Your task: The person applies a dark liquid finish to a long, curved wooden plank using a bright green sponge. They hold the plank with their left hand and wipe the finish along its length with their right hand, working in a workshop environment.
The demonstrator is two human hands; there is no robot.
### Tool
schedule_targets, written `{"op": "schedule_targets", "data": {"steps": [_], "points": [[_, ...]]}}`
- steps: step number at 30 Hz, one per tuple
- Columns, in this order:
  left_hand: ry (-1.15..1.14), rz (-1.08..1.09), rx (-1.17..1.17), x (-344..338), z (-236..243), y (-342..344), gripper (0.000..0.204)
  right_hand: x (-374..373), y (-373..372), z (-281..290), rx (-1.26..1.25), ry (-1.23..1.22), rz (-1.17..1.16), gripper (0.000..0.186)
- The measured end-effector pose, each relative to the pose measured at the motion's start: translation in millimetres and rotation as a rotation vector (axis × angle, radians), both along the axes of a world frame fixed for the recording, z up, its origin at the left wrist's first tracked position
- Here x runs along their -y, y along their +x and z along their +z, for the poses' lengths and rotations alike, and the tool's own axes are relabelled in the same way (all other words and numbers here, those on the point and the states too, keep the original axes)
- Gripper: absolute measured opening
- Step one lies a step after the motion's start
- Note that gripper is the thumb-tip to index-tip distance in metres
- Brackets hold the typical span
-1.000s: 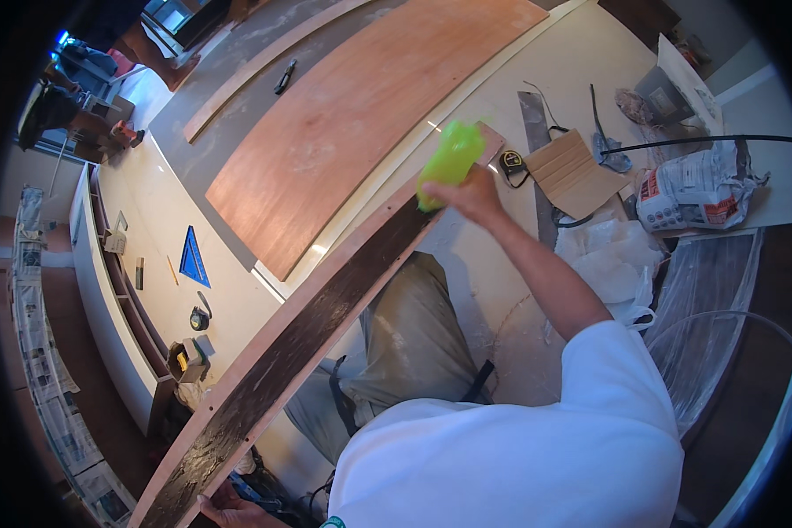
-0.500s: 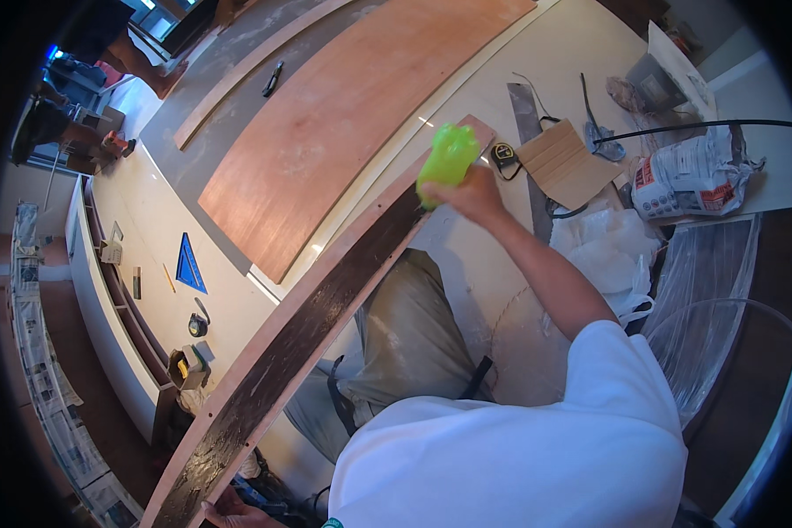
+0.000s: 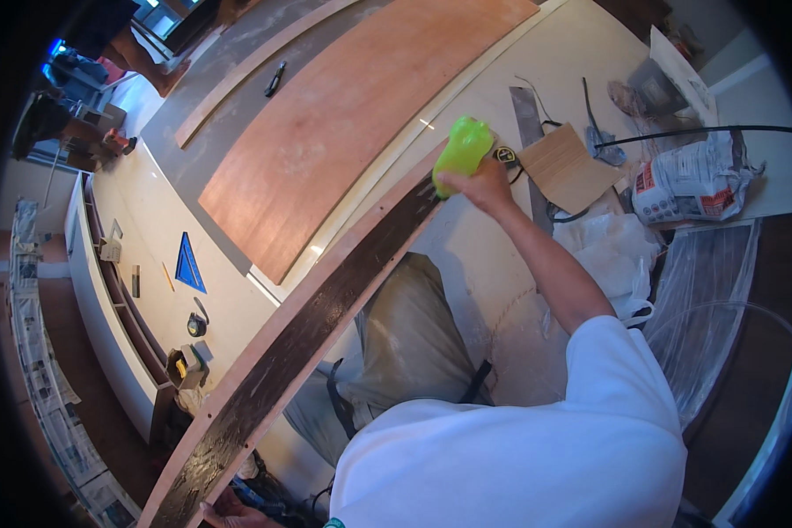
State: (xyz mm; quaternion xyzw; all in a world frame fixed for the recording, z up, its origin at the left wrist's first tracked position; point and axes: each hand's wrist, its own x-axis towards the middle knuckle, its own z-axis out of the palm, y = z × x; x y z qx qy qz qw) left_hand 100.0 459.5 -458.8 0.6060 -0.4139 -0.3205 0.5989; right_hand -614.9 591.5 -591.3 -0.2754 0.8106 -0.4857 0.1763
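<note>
A bright green plastic bottle [image 3: 463,151] is in my right hand [image 3: 482,187], which wraps round it near its lower end. That end sits over the far part of a long, narrow wooden piece [image 3: 317,255] with pale edges. Down its middle runs a dark band [image 3: 312,312], wet and glossy in places, with ridged streaks toward the near end. Low in the picture, my left hand [image 3: 236,512] grips the near end of the wooden piece by its edge, thumb on top; its other fingers are mostly hidden.
A reddish plywood sheet [image 3: 326,123] lies beyond, with a utility knife [image 3: 275,79] past it. Right are a tape measure [image 3: 505,156], cardboard [image 3: 568,169] and a white sack [image 3: 691,185]. A blue set square [image 3: 187,264] lies left. Other people's legs [image 3: 141,57] show far left.
My right hand and the green bottle have shifted slightly right and farther along the wooden piece, baring more of its dark band. My left hand stays in place.
</note>
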Motion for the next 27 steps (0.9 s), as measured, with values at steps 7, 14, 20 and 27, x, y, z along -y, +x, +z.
{"op": "schedule_targets", "data": {"steps": [7, 14, 20, 27], "points": [[-0.007, -0.008, 0.016, 0, 1, 2, 0.053, 12, -11, -10, -0.067, -0.003, -0.005, 0.047], [-0.013, 0.001, 0.041, -1, -3, -1, 0.053, 6, -9, -29, -0.078, -0.082, 0.033, 0.048], [-0.026, -0.018, 0.068, 4, -3, -1, 0.053, -4, -65, -21, -0.006, 0.134, -0.149, 0.05], [-0.031, -0.002, 0.134, 1, -6, 1, 0.053, -4, -52, -40, -0.048, -0.024, -0.004, 0.05]]}}
